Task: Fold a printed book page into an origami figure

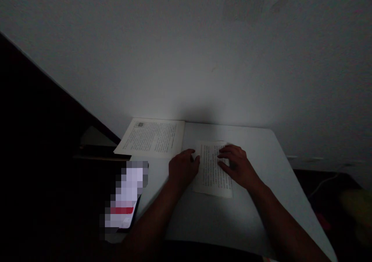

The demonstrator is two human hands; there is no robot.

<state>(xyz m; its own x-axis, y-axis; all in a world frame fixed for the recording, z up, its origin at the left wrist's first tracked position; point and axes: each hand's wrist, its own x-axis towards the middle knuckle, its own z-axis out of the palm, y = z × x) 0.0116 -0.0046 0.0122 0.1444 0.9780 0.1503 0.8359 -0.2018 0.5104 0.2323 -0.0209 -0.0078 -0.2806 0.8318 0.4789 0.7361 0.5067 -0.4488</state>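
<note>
A small printed sheet (213, 173) with dense lines of text lies on the white table (197, 219), its text running sideways to my view. At its left edge rests my left hand (183, 168), thumb and forefinger apart, the other fingers bent and partly hidden. My right hand (237, 165) is over the sheet's right side, fingers spread and gently bent, fingertips on or just above the print. Nothing is held in either hand. Further back on the left lies a larger printed page or stack of pages (154, 138) with a square code in one corner.
A phone (128, 200) with a lit, blurred-out screen lies at the table's left edge, beside my left forearm. The table's back edge meets a pale wall (186, 60). A thin cable (322, 182) runs in the dark area to the right. The room is dim.
</note>
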